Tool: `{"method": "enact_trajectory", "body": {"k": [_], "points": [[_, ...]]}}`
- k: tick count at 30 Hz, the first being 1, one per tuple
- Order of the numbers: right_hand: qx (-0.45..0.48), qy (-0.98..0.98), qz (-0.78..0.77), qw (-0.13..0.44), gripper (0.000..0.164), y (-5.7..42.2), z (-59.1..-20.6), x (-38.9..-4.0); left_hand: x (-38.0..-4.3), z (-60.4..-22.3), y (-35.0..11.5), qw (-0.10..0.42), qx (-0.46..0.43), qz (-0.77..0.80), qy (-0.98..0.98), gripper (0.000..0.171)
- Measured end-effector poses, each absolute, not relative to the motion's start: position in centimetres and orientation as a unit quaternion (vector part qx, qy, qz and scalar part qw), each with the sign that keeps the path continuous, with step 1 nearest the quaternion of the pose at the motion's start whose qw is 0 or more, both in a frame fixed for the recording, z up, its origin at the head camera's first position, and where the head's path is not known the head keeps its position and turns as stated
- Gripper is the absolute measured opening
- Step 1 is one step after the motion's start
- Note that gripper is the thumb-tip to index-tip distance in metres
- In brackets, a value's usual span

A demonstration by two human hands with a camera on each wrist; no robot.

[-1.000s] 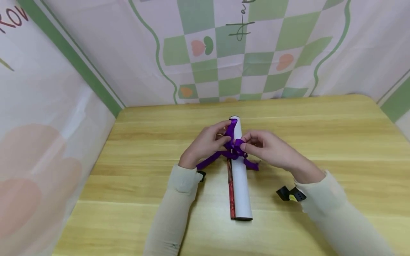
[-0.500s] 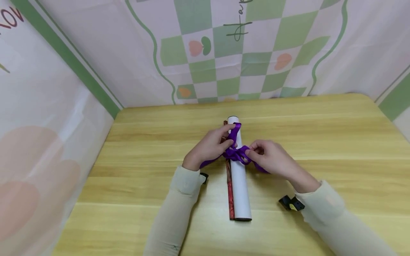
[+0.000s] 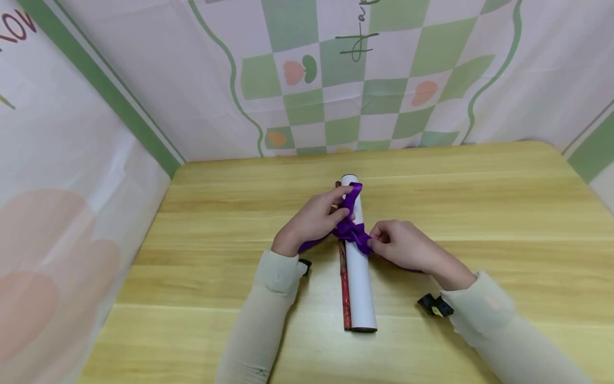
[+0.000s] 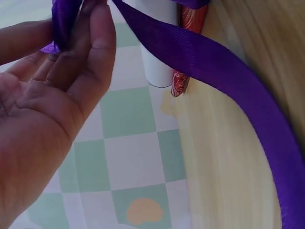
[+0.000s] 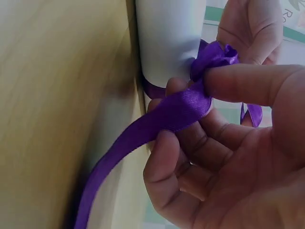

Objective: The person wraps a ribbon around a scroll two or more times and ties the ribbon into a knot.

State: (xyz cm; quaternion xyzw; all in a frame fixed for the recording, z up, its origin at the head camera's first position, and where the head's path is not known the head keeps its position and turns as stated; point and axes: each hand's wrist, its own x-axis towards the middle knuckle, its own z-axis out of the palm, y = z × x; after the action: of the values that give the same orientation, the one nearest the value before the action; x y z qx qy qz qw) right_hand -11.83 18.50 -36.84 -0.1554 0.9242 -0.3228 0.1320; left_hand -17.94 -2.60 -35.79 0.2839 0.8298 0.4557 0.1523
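Observation:
A white roll (image 3: 361, 288) with dark end edges lies lengthwise on the table, a narrow red patterned strip (image 3: 346, 301) along its left side. Purple satin ribbon (image 3: 352, 233) is gathered in a knotted bunch over the roll's upper half. My left hand (image 3: 314, 220) pinches a raised loop above the knot. Just right of the knot, my right hand (image 3: 405, 246) pinches the ribbon between thumb and fingers. In the left wrist view, a loose ribbon tail (image 4: 205, 59) curves past my palm. Another tail (image 5: 109, 152) hangs from my right fingers in the right wrist view.
The light wooden table (image 3: 216, 213) extends around the roll. A printed cloth (image 3: 345, 101) with green checks rises behind its far edge, and another white cloth (image 3: 86, 186) stands at the left. Black wrist cameras (image 3: 435, 305) sit at both cuffs.
My right hand has moved down and slightly right, drawing the ribbon away from the knot; the right loop looks flatter. My left hand has shifted slightly, still holding the upper loop.

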Motion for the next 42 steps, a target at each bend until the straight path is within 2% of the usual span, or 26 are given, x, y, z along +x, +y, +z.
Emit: {"method": "enact_trajectory", "body": {"k": [7, 11, 26, 33, 42], "points": [[-0.167, 0.919, -0.323, 0.154, 0.010, 18.2, -36.7, -11.7, -17.9, -35.9, -2.4, 0.164, 0.281, 0.449, 0.832, 0.046], [-0.155, 0.919, -0.331, 0.147, 0.012, 17.9, -37.1, -11.8, -17.8, -35.9, -2.4, 0.173, 0.279, 0.460, 0.825, 0.046], [-0.116, 0.905, -0.403, 0.072, 0.018, 16.5, -38.0, -12.4, -18.0, -35.6, -3.1, 0.161, 0.267, 0.458, 0.832, 0.046], [-0.103, 0.926, -0.362, 0.029, 0.014, 15.6, -38.1, -13.0, -18.1, -35.9, -3.5, 0.184, 0.257, 0.484, 0.816, 0.048], [-0.105, 0.934, -0.343, 0.001, 0.013, 15.4, -38.0, -13.2, -18.3, -35.6, -3.6, 0.205, 0.245, 0.539, 0.779, 0.051]]}}
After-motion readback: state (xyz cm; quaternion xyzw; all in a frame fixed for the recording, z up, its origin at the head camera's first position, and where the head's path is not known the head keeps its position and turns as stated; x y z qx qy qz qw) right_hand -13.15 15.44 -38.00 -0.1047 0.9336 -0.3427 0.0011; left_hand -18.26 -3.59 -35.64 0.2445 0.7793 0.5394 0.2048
